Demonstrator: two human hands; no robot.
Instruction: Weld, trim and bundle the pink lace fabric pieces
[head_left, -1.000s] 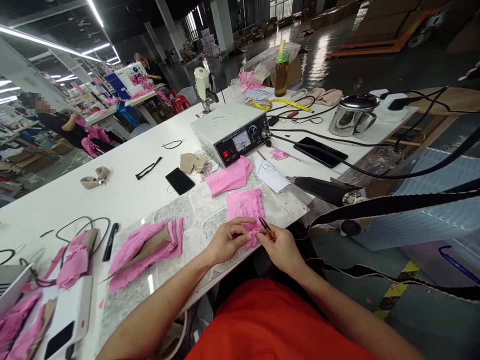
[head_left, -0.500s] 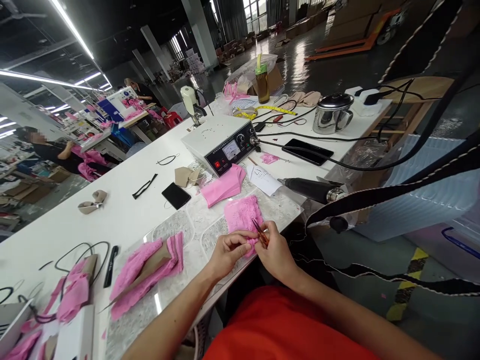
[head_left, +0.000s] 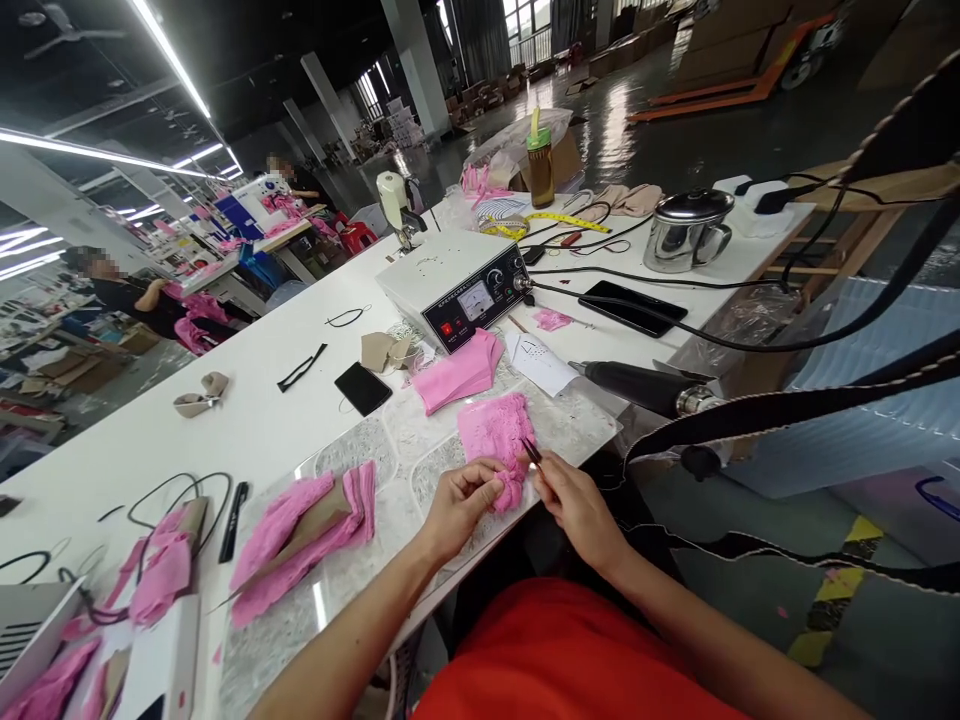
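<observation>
Near the table's front edge, my left hand (head_left: pixel 463 507) pinches a bunched edge of the pink lacy fabric (head_left: pixel 491 425) between thumb and fingers. The rest of that piece lies flat on the marble-patterned board (head_left: pixel 341 575). Just right of it, my right hand (head_left: pixel 574 497) is closed around a small two-pronged tool (head_left: pixel 532 451) with dark points and an orange-brown body. Its points are over the fabric's right edge; whether it is snips or tweezers I cannot tell. A folded pink cloth stack (head_left: pixel 459 370) lies behind the lacy piece.
A control box (head_left: pixel 476 295) with a meter stands behind. To the right are a black handheld tool (head_left: pixel 637 385), a phone (head_left: pixel 632 307), cables and a metal mug (head_left: pixel 686 230). More pink fabric (head_left: pixel 300 540) and a black pen (head_left: pixel 234 522) lie left. Other people work in the background.
My right hand has drawn a little to the right, away from my left hand, with the two-pronged tool. The view has shifted slightly; my left hand still pinches the fabric.
</observation>
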